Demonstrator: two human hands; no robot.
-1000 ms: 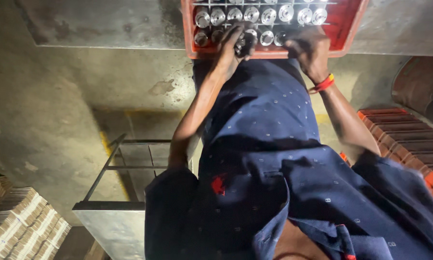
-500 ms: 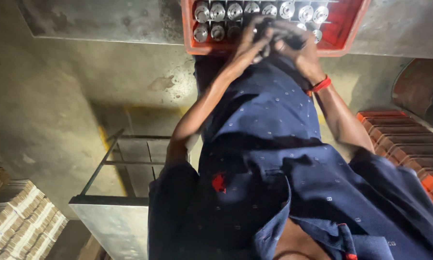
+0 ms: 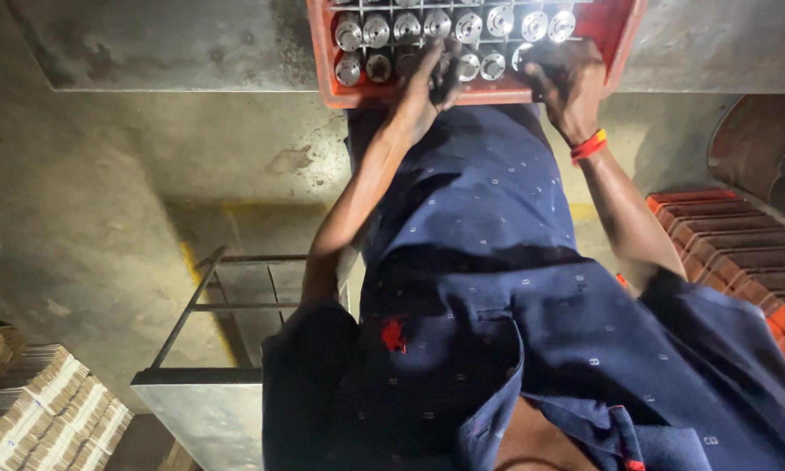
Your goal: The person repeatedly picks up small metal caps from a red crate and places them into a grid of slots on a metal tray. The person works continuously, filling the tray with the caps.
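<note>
A red plastic crate (image 3: 331,78) stands on a grey slab at the top of the head view, filled with several bottles (image 3: 377,30) with round metal caps. My left hand (image 3: 429,80) reaches into the near row with its fingers curled around a bottle top. My right hand (image 3: 569,77), a red band on its wrist, lies over the bottles at the crate's near right corner; its fingers are bent, and its grip is hidden. My dark blue dotted shirt (image 3: 497,288) fills the lower middle.
A metal frame stand (image 3: 205,310) sits low on the left, with stacks of flat cardboard (image 3: 39,414) beside it. Stacked red-orange crates (image 3: 733,249) stand on the right under a rusty round drum (image 3: 759,144). A yellow line (image 3: 196,270) marks the concrete floor.
My hands met at the crate's near middle half a second ago; now they are apart, the left on the near row, the right at the near right corner.
</note>
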